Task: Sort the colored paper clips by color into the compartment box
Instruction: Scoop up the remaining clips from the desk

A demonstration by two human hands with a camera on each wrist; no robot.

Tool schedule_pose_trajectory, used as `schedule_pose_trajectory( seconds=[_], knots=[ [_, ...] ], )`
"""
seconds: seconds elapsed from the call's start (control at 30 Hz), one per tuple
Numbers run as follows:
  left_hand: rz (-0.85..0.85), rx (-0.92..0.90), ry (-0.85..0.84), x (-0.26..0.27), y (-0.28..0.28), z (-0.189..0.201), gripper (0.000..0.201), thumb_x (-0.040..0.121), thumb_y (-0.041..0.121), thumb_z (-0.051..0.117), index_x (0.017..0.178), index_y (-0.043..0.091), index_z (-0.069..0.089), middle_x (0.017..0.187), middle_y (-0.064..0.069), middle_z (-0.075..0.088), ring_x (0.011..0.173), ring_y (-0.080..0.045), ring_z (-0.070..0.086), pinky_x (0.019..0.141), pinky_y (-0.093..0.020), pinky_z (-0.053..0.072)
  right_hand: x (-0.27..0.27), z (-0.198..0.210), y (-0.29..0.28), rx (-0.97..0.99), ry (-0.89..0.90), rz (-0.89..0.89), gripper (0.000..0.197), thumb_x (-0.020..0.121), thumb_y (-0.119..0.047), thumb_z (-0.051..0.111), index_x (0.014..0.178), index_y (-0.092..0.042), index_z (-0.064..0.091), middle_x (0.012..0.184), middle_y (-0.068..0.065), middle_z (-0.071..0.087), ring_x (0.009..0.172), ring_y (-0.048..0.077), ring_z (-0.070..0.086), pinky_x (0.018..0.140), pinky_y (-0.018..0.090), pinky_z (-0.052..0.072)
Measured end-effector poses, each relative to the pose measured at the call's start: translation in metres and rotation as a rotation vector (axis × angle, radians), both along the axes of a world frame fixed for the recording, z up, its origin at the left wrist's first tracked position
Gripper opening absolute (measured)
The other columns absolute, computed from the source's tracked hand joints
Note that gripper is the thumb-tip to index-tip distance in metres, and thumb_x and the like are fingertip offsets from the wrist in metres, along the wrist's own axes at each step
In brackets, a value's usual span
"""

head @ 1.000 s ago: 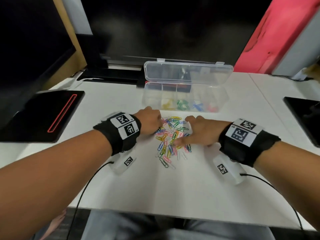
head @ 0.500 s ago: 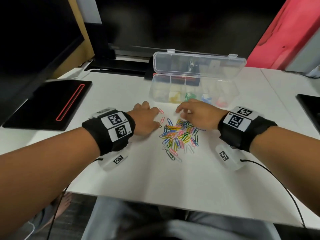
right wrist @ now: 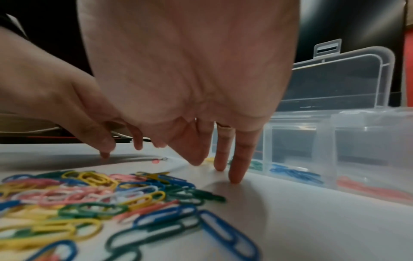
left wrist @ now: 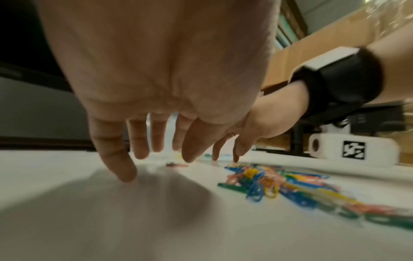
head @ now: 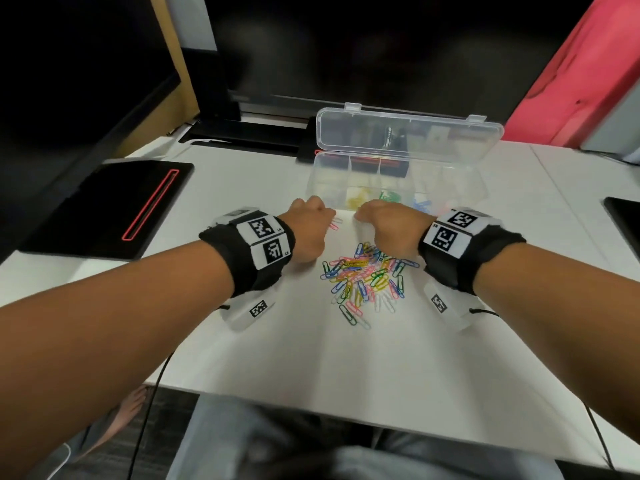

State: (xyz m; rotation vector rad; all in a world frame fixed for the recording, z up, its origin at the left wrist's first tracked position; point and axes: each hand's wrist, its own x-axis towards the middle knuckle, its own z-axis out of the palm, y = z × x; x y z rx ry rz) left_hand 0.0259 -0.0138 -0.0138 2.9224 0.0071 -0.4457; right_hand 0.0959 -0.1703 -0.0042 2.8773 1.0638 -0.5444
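— Both hands have slid away from the heap since a second ago, off toward the box; why?

— My guess: each is sliding a clip across the white table (head: 311,358) rather than lifting it. Nearest lies the loose heap of colored wire paper clips (head: 367,278), unsorted. Just beyond, the left hand (head: 308,233) sits with fingers hanging straight, tips at the surface, gripping nothing I can see; a lone pink paper clip (head: 334,224) lies beside them.

— And the other?

— The right hand (head: 388,226) has its fingers (right wrist: 240,159) extended, tips pressing the table just short of the clear plastic compartment box (head: 450,188); what is under them I cannot tell.

— The box?

— Farthest, lid upright, so nothing blocks the yellow, green, blue and red compartments along its near side.
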Motion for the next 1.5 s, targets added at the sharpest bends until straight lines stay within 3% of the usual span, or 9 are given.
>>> schedule_pose_trajectory(
  seconds=[0.3, 0.57, 0.67, 0.73, 0.83, 0.97, 1.23, 1.37, 1.5],
  knots=[
    [-0.116, -0.173, -0.013, -0.001, 0.004, 0.005, 0.047, 0.094, 0.001, 0.042, 0.136, 0.019, 0.052, 0.135, -0.004, 0.046, 0.125, -0.022, 0.046, 0.102, -0.024, 0.033, 0.0, 0.016, -0.013, 0.081, 0.041, 0.033, 0.042, 0.092, -0.009, 0.047, 0.131, -0.023, 0.054, 0.129, 0.006, 0.054, 0.118, 0.022, 0.049, 0.096, 0.03, 0.04],
    [-0.117, 0.03, 0.058, 0.01, -0.013, 0.0, 0.042, 0.095, 0.01, 0.04, 0.137, 0.013, 0.043, 0.132, -0.011, 0.039, 0.123, -0.031, 0.037, 0.1, -0.039, 0.038, -0.003, 0.016, -0.041, -0.069, 0.084, -0.054, 0.056, 0.096, -0.051, 0.049, 0.144, -0.024, 0.04, 0.136, 0.006, 0.051, 0.122, 0.023, 0.05, 0.1, 0.029, 0.038],
    [-0.184, -0.1, 0.069, -0.004, -0.021, 0.003, 0.042, 0.099, 0.038, 0.045, 0.136, 0.018, 0.047, 0.124, -0.007, 0.043, 0.123, -0.027, 0.041, 0.104, -0.037, 0.035, -0.009, 0.021, -0.056, -0.16, 0.16, -0.129, 0.094, 0.071, -0.084, 0.045, 0.144, -0.025, 0.035, 0.13, 0.004, 0.055, 0.101, 0.021, 0.066, 0.097, 0.031, 0.045],
    [-0.16, -0.133, 0.102, -0.019, -0.021, 0.006, 0.074, 0.083, 0.068, 0.053, 0.14, 0.023, 0.039, 0.126, -0.002, 0.039, 0.124, -0.023, 0.038, 0.105, -0.039, 0.036, -0.016, 0.025, -0.067, -0.185, 0.209, -0.161, 0.116, 0.05, -0.094, 0.047, 0.143, -0.026, 0.031, 0.123, 0.001, 0.052, 0.073, 0.018, 0.071, 0.092, 0.035, 0.05],
    [-0.135, 0.024, 0.134, -0.039, -0.024, 0.002, 0.112, 0.052, 0.081, 0.069, 0.143, 0.031, 0.027, 0.126, 0.002, 0.031, 0.122, -0.022, 0.032, 0.102, -0.044, 0.041, -0.027, 0.026, -0.078, -0.191, 0.265, -0.19, 0.126, 0.043, -0.09, 0.063, 0.146, -0.031, 0.022, 0.125, -0.001, 0.04, 0.071, 0.016, 0.071, 0.09, 0.037, 0.051],
    [-0.117, -0.014, 0.102, -0.031, -0.037, -0.006, 0.098, 0.056, 0.066, 0.079, 0.135, 0.026, 0.037, 0.116, -0.002, 0.034, 0.108, -0.025, 0.045, 0.094, -0.043, 0.047, -0.032, 0.015, -0.061, -0.178, 0.248, -0.162, 0.132, 0.04, -0.082, 0.075, 0.147, -0.031, 0.017, 0.128, 0.002, 0.035, 0.109, 0.021, 0.056, 0.099, 0.04, 0.046],
    [-0.036, -0.055, 0.093, -0.024, -0.008, 0.014, 0.087, 0.062, 0.051, 0.084, 0.133, 0.03, 0.037, 0.102, 0.009, 0.037, 0.093, -0.016, 0.048, 0.083, -0.03, 0.047, -0.029, 0.016, -0.064, -0.106, 0.197, -0.195, 0.129, 0.047, -0.07, 0.083, 0.15, -0.032, 0.014, 0.137, 0.004, 0.031, 0.121, 0.025, 0.047, 0.103, 0.038, 0.041],
    [-0.06, -0.063, 0.067, -0.022, -0.017, 0.011, 0.039, 0.074, 0.037, 0.08, 0.103, 0.022, 0.06, 0.076, 0.015, 0.049, 0.08, -0.013, 0.053, 0.066, -0.022, 0.038, -0.034, 0.008, -0.05, -0.069, 0.195, -0.171, 0.116, 0.05, -0.063, 0.086, 0.144, -0.03, 0.026, 0.127, 0.006, 0.042, 0.098, 0.021, 0.059, 0.092, 0.038, 0.051],
    [0.047, -0.277, 0.009, -0.014, -0.038, 0.003, 0.012, 0.077, 0.018, 0.077, 0.078, 0.011, 0.067, 0.059, 0.002, 0.066, 0.057, -0.016, 0.067, 0.059, -0.026, 0.055, -0.035, 0.0, -0.024, 0.177, 0.236, -0.139, 0.067, 0.055, -0.037, 0.091, 0.112, -0.026, 0.057, 0.083, -0.005, 0.069, 0.06, 0.012, 0.067, 0.066, 0.025, 0.056]
  ],
)
